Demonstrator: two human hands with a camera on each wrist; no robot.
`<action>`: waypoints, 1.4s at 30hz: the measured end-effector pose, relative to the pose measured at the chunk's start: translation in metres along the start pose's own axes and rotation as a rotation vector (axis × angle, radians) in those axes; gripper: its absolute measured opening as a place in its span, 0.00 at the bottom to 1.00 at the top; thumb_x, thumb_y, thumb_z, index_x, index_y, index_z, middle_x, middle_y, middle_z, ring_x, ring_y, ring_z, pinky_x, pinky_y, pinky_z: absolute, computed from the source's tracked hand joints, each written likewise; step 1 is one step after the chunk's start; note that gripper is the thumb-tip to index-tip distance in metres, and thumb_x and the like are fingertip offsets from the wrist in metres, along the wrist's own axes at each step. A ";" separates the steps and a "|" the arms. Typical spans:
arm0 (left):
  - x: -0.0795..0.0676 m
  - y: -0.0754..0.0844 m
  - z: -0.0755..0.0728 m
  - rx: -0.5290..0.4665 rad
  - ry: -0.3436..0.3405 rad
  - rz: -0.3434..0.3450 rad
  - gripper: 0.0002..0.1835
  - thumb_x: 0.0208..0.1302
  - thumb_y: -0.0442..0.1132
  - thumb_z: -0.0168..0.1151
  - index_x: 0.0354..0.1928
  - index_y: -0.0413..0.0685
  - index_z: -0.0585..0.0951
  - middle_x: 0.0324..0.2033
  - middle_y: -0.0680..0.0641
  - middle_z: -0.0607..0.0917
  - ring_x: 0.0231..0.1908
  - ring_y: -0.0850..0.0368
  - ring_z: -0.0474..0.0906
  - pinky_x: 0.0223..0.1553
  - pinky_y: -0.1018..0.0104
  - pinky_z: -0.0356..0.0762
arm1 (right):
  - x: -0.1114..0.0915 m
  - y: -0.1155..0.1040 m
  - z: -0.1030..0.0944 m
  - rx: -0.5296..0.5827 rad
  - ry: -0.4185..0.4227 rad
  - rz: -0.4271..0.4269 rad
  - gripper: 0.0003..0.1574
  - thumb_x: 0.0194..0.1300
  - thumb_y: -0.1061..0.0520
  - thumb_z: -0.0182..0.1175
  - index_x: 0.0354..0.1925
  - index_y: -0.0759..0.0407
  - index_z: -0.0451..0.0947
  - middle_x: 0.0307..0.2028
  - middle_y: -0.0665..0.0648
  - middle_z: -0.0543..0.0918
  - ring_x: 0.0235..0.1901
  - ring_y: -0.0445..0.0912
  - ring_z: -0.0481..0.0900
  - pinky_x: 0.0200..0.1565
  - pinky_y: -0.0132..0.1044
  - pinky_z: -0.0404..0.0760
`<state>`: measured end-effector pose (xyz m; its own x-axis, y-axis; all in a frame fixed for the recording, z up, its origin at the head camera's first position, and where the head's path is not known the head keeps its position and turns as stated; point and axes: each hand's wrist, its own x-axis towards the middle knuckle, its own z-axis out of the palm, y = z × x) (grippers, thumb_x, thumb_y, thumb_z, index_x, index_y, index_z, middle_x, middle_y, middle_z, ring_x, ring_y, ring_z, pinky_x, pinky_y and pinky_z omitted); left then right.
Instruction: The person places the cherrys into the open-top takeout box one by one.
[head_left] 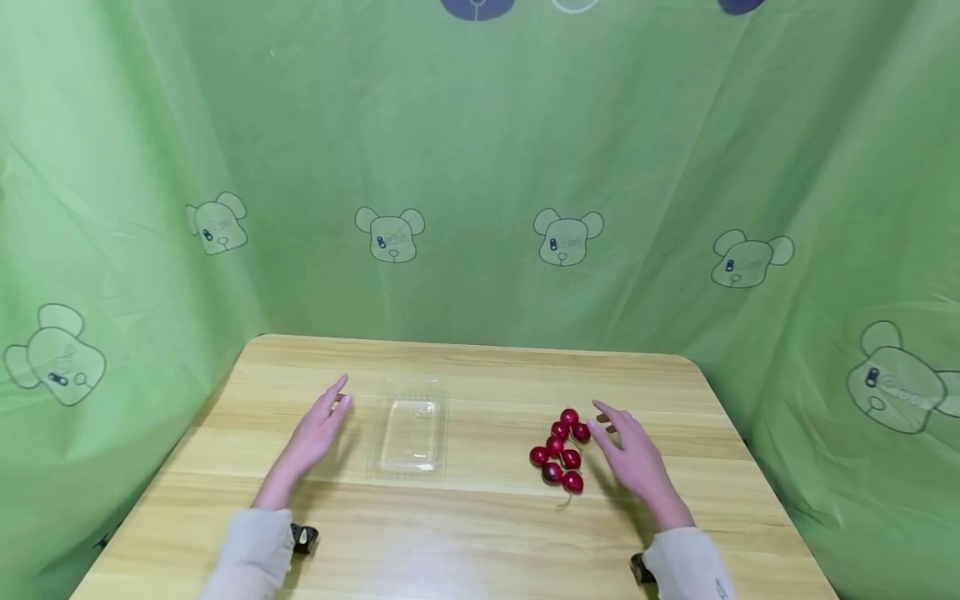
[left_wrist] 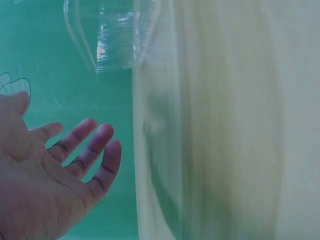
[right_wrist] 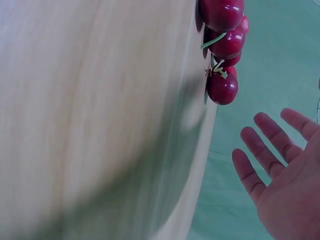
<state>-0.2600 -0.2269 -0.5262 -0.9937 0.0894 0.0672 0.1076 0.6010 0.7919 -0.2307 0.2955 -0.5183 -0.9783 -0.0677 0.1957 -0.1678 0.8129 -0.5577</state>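
Note:
A clear plastic box [head_left: 409,435] sits on the table left of centre, its lid part standing up toward the back; the left wrist view catches the box [left_wrist: 118,37] at the top. My left hand [head_left: 316,432] hovers left of it, fingers loosely extended and holding nothing. Several dark red cherries [head_left: 554,447] lie bunched on the right half, some with green stems. Just right of them is my right hand [head_left: 632,452], above the table with fingers spread and nothing in its grasp. In the right wrist view, cherries [right_wrist: 222,90] appear beyond its fingertips [right_wrist: 242,159].
The light wooden table [head_left: 480,533] has rounded back corners. A green curtain [head_left: 480,167] printed with bear heads surrounds it at the back and both sides. Dark wrist straps [head_left: 303,538] show at the pale sleeves [head_left: 251,546].

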 end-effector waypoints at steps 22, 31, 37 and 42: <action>0.014 0.004 0.016 -0.201 -0.102 -0.089 0.34 0.81 0.48 0.53 0.80 0.41 0.58 0.46 0.35 0.83 0.36 0.48 0.82 0.33 0.60 0.83 | 0.004 0.005 0.010 0.180 -0.048 0.194 0.19 0.77 0.50 0.59 0.57 0.62 0.81 0.45 0.61 0.87 0.43 0.50 0.84 0.43 0.39 0.83; 0.014 0.000 0.026 -0.194 -0.103 -0.080 0.34 0.78 0.45 0.58 0.78 0.40 0.61 0.42 0.38 0.84 0.35 0.50 0.82 0.34 0.61 0.83 | 0.001 0.006 0.016 0.169 -0.053 0.220 0.16 0.76 0.51 0.62 0.52 0.60 0.82 0.42 0.57 0.87 0.42 0.48 0.82 0.42 0.38 0.81; 0.016 0.002 0.029 -0.192 -0.114 -0.078 0.32 0.79 0.43 0.57 0.78 0.39 0.62 0.40 0.39 0.84 0.34 0.51 0.81 0.34 0.63 0.81 | 0.002 0.007 0.018 0.147 -0.051 0.226 0.13 0.74 0.52 0.64 0.49 0.59 0.83 0.39 0.56 0.87 0.39 0.47 0.82 0.40 0.37 0.80; 0.018 0.003 0.032 -0.193 -0.103 -0.060 0.31 0.78 0.43 0.58 0.77 0.39 0.63 0.37 0.40 0.84 0.32 0.52 0.80 0.34 0.65 0.80 | 0.003 0.006 0.018 0.132 -0.033 0.230 0.12 0.72 0.53 0.65 0.47 0.60 0.84 0.37 0.56 0.87 0.38 0.47 0.81 0.40 0.38 0.80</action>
<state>-0.2769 -0.1983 -0.5416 -0.9887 0.1449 -0.0378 0.0311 0.4454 0.8948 -0.2367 0.2896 -0.5362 -0.9956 0.0895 0.0269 0.0468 0.7269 -0.6852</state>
